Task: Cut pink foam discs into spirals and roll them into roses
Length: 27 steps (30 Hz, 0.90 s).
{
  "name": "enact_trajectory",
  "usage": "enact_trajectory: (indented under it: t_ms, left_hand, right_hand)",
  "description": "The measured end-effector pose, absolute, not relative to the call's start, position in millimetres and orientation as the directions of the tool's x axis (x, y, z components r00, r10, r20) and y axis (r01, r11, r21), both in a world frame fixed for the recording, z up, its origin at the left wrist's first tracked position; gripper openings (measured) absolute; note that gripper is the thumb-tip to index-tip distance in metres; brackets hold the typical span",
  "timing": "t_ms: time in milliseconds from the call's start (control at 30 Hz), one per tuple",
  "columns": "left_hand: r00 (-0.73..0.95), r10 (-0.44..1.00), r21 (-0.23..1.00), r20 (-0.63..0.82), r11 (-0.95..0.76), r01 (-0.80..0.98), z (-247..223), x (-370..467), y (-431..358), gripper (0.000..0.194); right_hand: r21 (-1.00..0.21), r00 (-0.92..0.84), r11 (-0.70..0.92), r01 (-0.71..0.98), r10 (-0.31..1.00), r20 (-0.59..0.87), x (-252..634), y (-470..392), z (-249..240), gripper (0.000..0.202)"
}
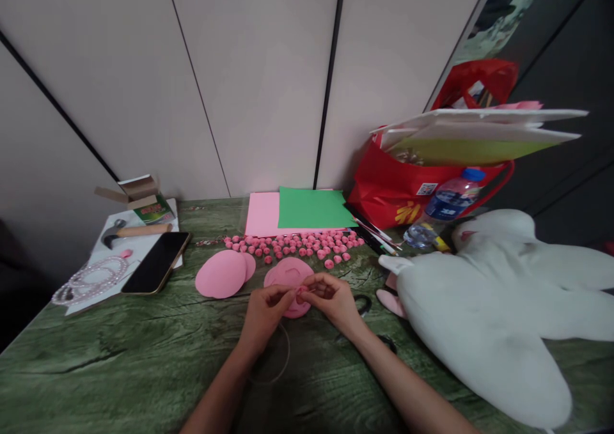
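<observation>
Pinching pink piece [302,291] | left hand [263,309], right hand [336,298]: fingers [286,300] closed on it | (pink discs [298,268] below)

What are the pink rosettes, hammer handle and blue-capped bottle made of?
Pink rosettes: probably matte paper, no shine, like the pink sheet behind; too small to be sure.
Hammer handle: likely smooth wood, from its tan colour.
Blue-capped bottle: glossy plastic by the look, see-through with highlights.

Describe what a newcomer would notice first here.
Probably the red bag at the back right and the big white plush nearer on the right. Next come the small pink rolls strewn across the table. Just nearer, the left hand and right hand meet at a pink piece.
</observation>
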<state>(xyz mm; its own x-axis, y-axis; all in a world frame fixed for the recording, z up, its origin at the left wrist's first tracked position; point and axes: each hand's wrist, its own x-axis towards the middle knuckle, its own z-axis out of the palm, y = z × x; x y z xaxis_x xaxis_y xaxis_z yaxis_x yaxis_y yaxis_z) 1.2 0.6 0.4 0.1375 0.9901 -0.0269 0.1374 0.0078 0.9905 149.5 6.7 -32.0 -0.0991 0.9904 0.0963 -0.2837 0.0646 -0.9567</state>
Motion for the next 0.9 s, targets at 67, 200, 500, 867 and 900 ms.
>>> enact_trajectory:
  t_ms: [67, 200, 500, 867, 900]
  left_hand:
    - [0.131, 0.991, 0.99, -0.028, 0.01, 0.138, 1.5, 1.6, 0.4, 0.016]
    - [0.125, 0.992, 0.992, -0.032, 0.016, 0.125, 2.7, 2.1, -0.2, 0.015]
    - [0.086, 0.993, 0.991, -0.086, 0.076, 0.111, 4.7, 6.6, -3.2, 0.013]
    - [0.072, 0.974, 0.967, -0.216, 0.224, -0.122, 1.8, 9.2, -4.8, 0.013]
    - [0.064, 0.974, 0.963, -0.218, 0.225, -0.149, 0.7, 8.5, -4.2, 0.013]
  right_hand:
    - [-0.965, -0.091, 0.073, -0.252, 0.991, 0.098, 150.0, 6.9, -32.9, 0.023]
    - [-0.976, -0.075, 0.106, -0.191, 0.99, 0.123, 151.0, 6.6, -32.5, 0.024]
    - [-0.985, -0.088, 0.111, -0.129, 0.989, 0.123, 149.7, 3.6, -29.3, 0.028]
    - [-0.984, -0.12, 0.17, -0.054, 0.977, 0.176, 147.0, -0.3, -26.0, 0.027]
    - [-0.982, -0.121, 0.181, -0.058, 0.975, 0.187, 146.8, -0.4, -26.1, 0.028]
